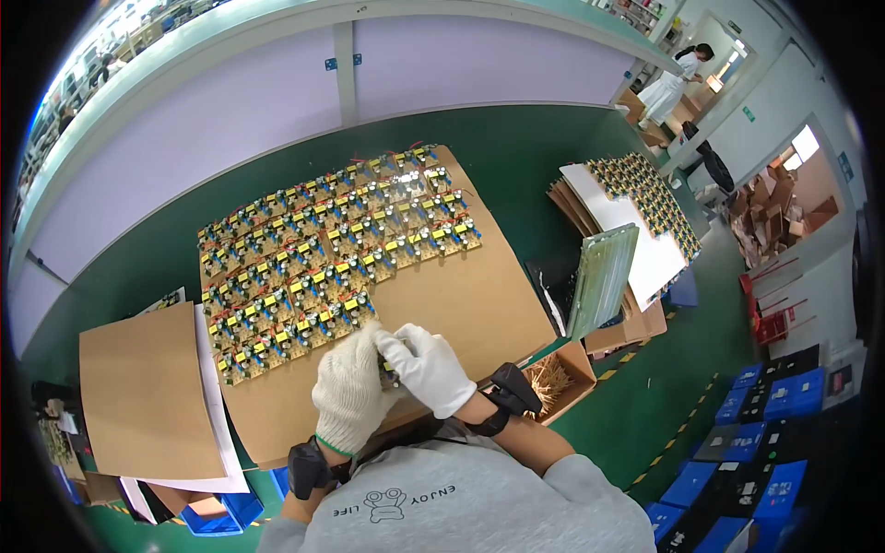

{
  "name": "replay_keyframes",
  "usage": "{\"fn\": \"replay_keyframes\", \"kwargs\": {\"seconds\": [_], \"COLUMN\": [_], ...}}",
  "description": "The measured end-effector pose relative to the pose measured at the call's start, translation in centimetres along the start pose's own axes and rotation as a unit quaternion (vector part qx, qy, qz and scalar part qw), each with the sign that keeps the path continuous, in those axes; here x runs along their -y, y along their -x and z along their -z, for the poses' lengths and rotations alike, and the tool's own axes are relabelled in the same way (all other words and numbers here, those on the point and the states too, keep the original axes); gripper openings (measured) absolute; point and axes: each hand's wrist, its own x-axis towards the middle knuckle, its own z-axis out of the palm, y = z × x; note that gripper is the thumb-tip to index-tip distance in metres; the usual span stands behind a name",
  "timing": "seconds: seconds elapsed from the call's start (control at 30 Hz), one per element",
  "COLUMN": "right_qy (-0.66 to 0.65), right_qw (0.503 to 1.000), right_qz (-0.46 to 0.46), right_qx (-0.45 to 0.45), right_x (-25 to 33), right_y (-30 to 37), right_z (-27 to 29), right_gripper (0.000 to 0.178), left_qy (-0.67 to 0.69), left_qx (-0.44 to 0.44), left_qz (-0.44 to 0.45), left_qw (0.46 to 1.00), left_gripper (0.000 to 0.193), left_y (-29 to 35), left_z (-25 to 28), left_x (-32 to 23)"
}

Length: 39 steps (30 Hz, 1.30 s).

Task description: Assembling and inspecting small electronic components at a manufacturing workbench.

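Grey shirt (461,502) fills six o'clock; above it, left hand (352,389) and right hand (430,372) grip a mostly hidden board (388,375), apparently steadying it. Toward eleven, boards (318,276) sit in tight rows on cardboard (479,309), probably saving space.

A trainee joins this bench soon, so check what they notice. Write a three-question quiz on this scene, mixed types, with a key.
1. True or false: the left hand is bare.

2. What lies in rows on the large cardboard sheet?
A) Glass jars
B) Circuit boards with yellow and blue parts
C) Folded shirts

3. Fill in: a second group of small boards, partly covering a white sheet, lies toward the person's ____ side.

Key:
1. False; it wears a knitted, off-white glove.
2. B.
3. Right.
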Motion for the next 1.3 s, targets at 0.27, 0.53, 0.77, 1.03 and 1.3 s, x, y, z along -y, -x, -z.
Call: {"fn": "replay_keyframes", "kwargs": {"seconds": [0.27,0.53,0.77,1.03,1.3], "right_qy": [-0.096,-0.093,0.213,0.351,0.329], "right_qw": [0.990,0.984,0.971,0.898,0.900], "right_qz": [0.076,0.126,0.101,0.251,0.276], "right_qx": [0.073,0.083,0.026,0.086,0.076], "right_x": [-0.5,-1.1,-1.5,0.2,-1.9], "right_y": [-0.1,-0.7,-2.6,-2.7,-5.9], "right_z": [-0.1,-0.2,3.3,7.1,4.5], "right_gripper": [0.028,0.025,0.029,0.054,0.060], "left_qy": [0.114,0.169,0.037,0.103,0.073], "left_qx": [0.040,0.004,0.062,0.086,0.071], "left_qz": [0.030,0.035,0.015,0.046,0.075], "left_qw": [0.992,0.985,0.997,0.990,0.992], "left_gripper": [0.043,0.043,0.070,0.072,0.064], "left_y": [1.1,1.9,2.1,2.2,2.9], "left_z": [-0.6,-0.8,-0.3,0.9,0.2], "left_x": [0.8,1.1,1.5,2.4,2.4]}}
